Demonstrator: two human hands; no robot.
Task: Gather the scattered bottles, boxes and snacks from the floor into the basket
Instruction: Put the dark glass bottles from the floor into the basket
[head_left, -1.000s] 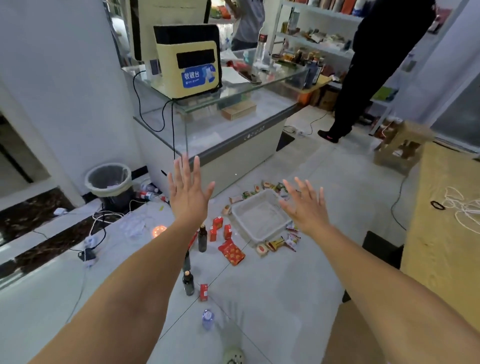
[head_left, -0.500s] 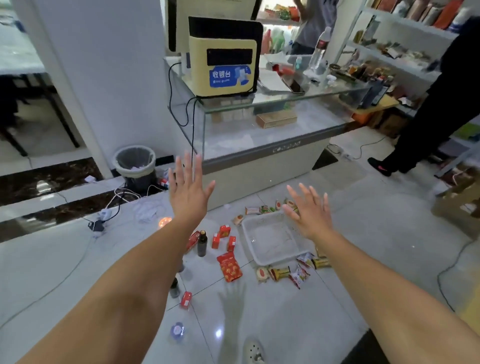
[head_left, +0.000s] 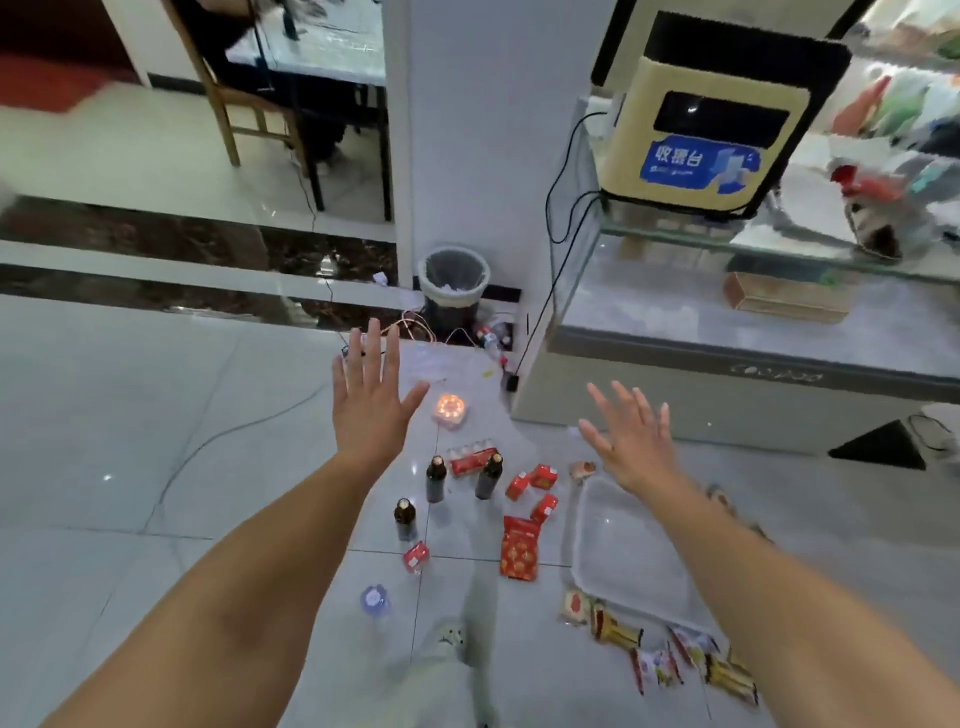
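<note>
We are holding both arms out in front of us above the floor (head_left: 130, 415), and neither hand is carrying anything. Our left hand (head_left: 371, 397) is raised with its fingers (head_left: 375, 340) apart and straight; our right hand (head_left: 631, 441) is hanging over the far end of the basket (head_left: 618, 545), its fingers (head_left: 605, 402) spread as well.

The basket, a pale translucent tray, is lying empty on the tiles with its long axis running away from us, directly under our right forearm. Everything we are meant to gather is still scattered around it. To its left, three dark brown bottles (head_left: 436, 478) are standing upright below and just ahead of our left hand, with small red boxes (head_left: 540, 475) and a flat red snack packet (head_left: 519, 548) lying between them and the basket. A small blue-capped item (head_left: 375, 600) is sitting nearer our foot. Along the basket's near end, a row of wrapped snacks (head_left: 654, 657) is lying beneath our right arm.

We are judging the bottles to be the left hand's work, since it is the nearer one and would be reaching down and slightly back toward us, then carrying rightward to the basket. The wrapped snacks are falling to the right hand.
</note>
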